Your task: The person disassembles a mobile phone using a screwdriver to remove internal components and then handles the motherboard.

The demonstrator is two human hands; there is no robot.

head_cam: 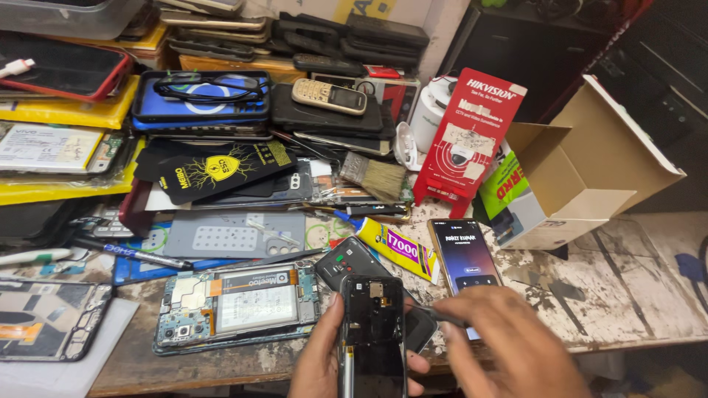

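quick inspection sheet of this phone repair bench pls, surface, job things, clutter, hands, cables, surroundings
surface: worn workbench, paint scratched and flaked, bare only at the right.
job's things: opened dark phone, back off and insides showing, upright in the left hand; thin dark tool in the right hand, tip near the phone's edge.
clutter: opened phone with battery exposed, lit smartphone, yellow glue tube, brush, red card package, small keypad phone, stacks of phones and cases at the back.
grippers: both hands bare, fingers closed on their items.
cables: white plug end at far left; black looped cord on a blue case.
surroundings: open cardboard box at right, dark shelving behind.
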